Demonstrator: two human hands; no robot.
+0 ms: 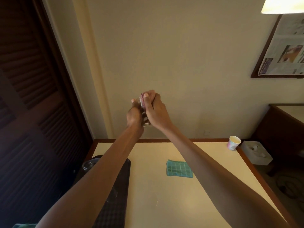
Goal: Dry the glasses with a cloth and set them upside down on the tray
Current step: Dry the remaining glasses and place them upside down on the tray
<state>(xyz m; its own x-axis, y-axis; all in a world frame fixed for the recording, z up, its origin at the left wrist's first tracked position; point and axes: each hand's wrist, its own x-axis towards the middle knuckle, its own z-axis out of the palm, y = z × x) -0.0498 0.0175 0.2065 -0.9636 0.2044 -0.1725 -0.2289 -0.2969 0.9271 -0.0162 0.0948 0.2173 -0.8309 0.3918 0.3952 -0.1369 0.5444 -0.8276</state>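
Both my hands are raised in front of the wall, well above the table. My left hand [134, 115] grips a clear glass [144, 120], mostly hidden between the two hands. My right hand [156, 112] presses a pink cloth [150, 94] against the glass; the cloth sticks out above my fingers. A dark tray [122, 178] lies on the left part of the table, partly under my left forearm. One clear glass [87, 165] stands on the tray's far left corner.
A folded teal cloth [179, 168] lies on the cream table [156, 195]. A paper cup [233, 142] stands at the far right corner. A white box [256, 152] sits right of the table. Dark louvred doors fill the left.
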